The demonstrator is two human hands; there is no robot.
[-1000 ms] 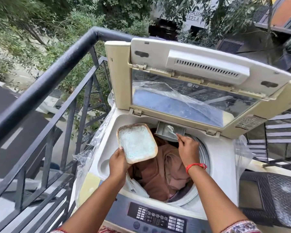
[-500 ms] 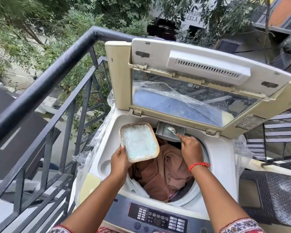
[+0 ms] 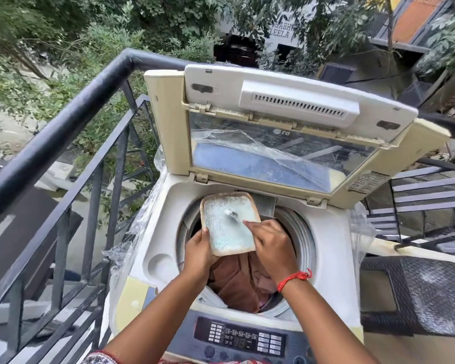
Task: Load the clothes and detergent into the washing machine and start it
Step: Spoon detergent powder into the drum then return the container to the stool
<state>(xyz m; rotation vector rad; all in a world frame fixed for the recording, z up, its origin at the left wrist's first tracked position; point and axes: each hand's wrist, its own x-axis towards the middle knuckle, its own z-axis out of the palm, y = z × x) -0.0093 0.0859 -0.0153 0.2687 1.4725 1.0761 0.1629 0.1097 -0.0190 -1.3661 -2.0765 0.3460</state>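
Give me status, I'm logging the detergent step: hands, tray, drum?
Left hand holds detergent tray over drum. Right hand digging into powder. Clothes loaded, lid up. Nothing in the way.

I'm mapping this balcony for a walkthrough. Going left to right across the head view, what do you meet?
Black metal balcony railing → person's left hand → rectangular tray of pale blue detergent powder → right hand → dark woven wicker stool.

The washing machine's raised lid [image 3: 273,143] bears an LG logo, seen mirrored. A building sign [image 3: 283,31] behind the trees reads partly "HABH" and "LEELA".
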